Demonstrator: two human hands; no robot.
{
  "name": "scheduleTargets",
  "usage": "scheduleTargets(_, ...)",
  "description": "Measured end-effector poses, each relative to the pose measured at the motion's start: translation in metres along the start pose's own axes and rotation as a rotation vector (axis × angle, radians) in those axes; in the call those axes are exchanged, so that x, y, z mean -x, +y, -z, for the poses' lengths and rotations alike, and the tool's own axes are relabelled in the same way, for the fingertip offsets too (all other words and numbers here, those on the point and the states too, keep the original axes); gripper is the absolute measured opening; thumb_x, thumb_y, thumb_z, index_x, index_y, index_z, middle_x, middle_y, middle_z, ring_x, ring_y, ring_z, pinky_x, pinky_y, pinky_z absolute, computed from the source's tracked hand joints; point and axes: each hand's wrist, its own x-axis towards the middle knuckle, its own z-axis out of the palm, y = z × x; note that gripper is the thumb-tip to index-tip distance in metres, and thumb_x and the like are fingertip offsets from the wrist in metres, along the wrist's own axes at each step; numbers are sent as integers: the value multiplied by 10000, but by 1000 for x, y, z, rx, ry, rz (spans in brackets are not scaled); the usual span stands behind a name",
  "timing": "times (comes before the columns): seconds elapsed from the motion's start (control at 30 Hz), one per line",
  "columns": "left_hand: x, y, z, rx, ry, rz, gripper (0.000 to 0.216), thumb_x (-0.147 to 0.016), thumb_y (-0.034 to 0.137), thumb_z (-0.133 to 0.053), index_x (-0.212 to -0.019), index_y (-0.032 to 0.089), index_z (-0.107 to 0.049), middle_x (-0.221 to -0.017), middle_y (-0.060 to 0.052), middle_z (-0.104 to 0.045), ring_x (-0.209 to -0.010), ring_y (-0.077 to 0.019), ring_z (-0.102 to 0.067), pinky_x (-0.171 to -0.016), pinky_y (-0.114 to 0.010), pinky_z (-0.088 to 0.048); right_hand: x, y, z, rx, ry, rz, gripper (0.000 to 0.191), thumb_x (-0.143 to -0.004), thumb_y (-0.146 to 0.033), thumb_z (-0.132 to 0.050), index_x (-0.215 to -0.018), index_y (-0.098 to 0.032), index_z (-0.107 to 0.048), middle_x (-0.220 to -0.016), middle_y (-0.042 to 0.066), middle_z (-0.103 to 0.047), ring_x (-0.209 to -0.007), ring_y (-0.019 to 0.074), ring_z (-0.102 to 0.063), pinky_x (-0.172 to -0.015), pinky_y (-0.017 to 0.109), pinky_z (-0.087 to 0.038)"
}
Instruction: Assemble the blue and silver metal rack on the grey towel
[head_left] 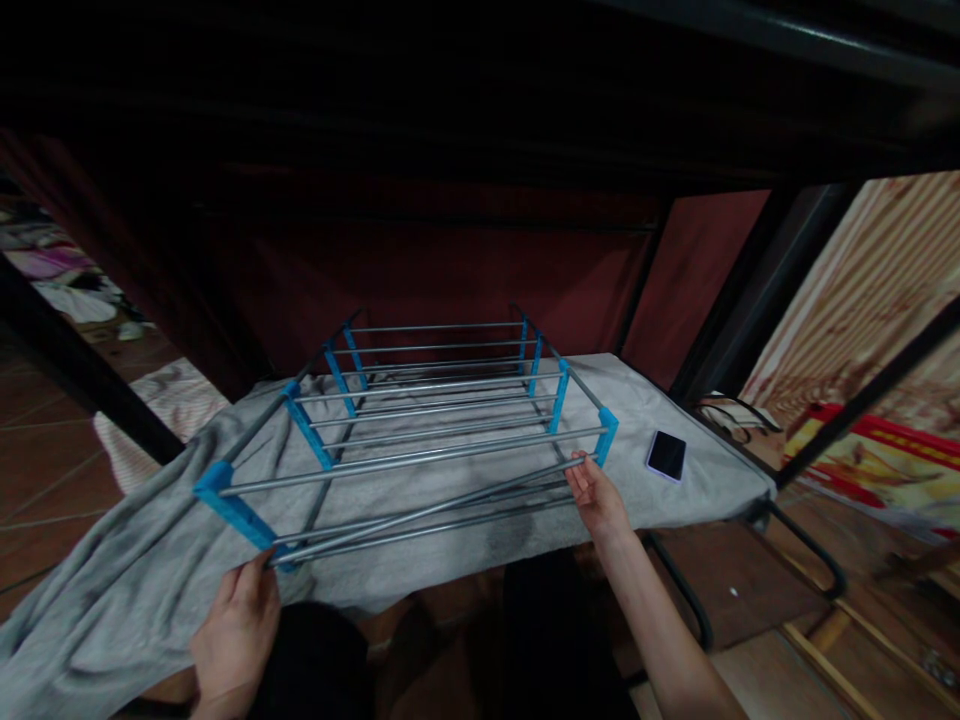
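Note:
A rack of grey metal rods with blue plastic connectors (307,425) lies on a grey blanket (135,560) in front of me. A loose-looking metal rod (450,503) slants across its near side. My left hand (238,615) is closed on the rod's left end, beside the near left blue connector. Near the rod's other end, my right hand (596,495) pinches it with thumb and fingers, just below the near right connector (606,436). Whether the rod's ends sit in the connectors, I cannot tell.
A smartphone (667,455) lies on the blanket to the right. Dark metal posts and a low beam frame the surface. At right are a brown chair seat (739,575) and a red and yellow box (877,470). Heaped cloth (67,275) is at far left.

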Motion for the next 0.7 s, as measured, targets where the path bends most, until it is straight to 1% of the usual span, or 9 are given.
scheduleTargets(0.17, 0, -1, -1, 5, 13, -3, 439, -987, 366, -288, -1312, 162, -501, -1098, -92, -613, -829, -190, -587, -611, -288, -391, 0, -2, -1, 16, 13, -2, 74, -803, -215, -673, -875, -208, -656, -900, -10, -722, -872, 91, -674, -837, 224, -555)
scheduleTargets(0.27, 2, -1, 1, -17, 1, -17, 426, -987, 341, -298, -1323, 163, -490, -1120, -91, -609, -840, -186, -587, -605, -286, -388, 1, -4, -2, 29, 22, -11, 52, -812, -194, -661, -862, -200, -646, -882, -11, -716, -847, 86, -673, -833, 228, -560)
scheduleTargets(0.37, 3, 1, 4, -57, -28, -18, 410, -961, 271, -363, -1344, 184, -481, -1162, -93, -605, -863, -189, -593, -614, -290, -406, 3, -6, -2, 42, 24, -31, 37, -826, -176, -642, -857, -194, -640, -859, -20, -707, -811, 73, -669, -828, 215, -562)
scheduleTargets(0.47, 4, 2, 10, -129, -42, -29, 416, -928, 176, -389, -1325, 159, -510, -1134, -114, -614, -914, -207, -595, -701, -309, -455, 1, -8, 2, 55, 25, -64, 40, -844, -164, -613, -855, -189, -642, -838, -24, -696, -789, 65, -666, -823, 205, -565)
scheduleTargets(0.53, 4, 3, 15, -198, -24, -91, 417, -914, 114, -368, -1289, 148, -545, -1164, -135, -609, -1009, -229, -581, -796, -331, -468, -5, -8, 8, 74, 39, -65, 39, -832, -157, -626, -846, -182, -651, -851, -12, -694, -787, 72, -669, -814, 212, -574)
scheduleTargets(0.6, 2, 3, 21, -265, -24, -189, 423, -905, 79, -350, -1256, 157, -573, -1223, -142, -599, -1085, -252, -557, -867, -362, -460, -13, -7, 15, 88, 56, -71, 54, -824, -147, -629, -831, -190, -661, -866, -8, -693, -795, 78, -672, -809, 222, -582)
scheduleTargets(0.7, -4, 5, 32, -321, -39, -296, 434, -894, 60, -351, -1247, 171, -578, -1207, -142, -615, -1081, -262, -555, -908, -398, -449, -23, -7, 21, 108, 101, -107, 114, -838, -131, -592, -818, -205, -677, -890, -4, -687, -826, 79, -675, -797, 222, -586)
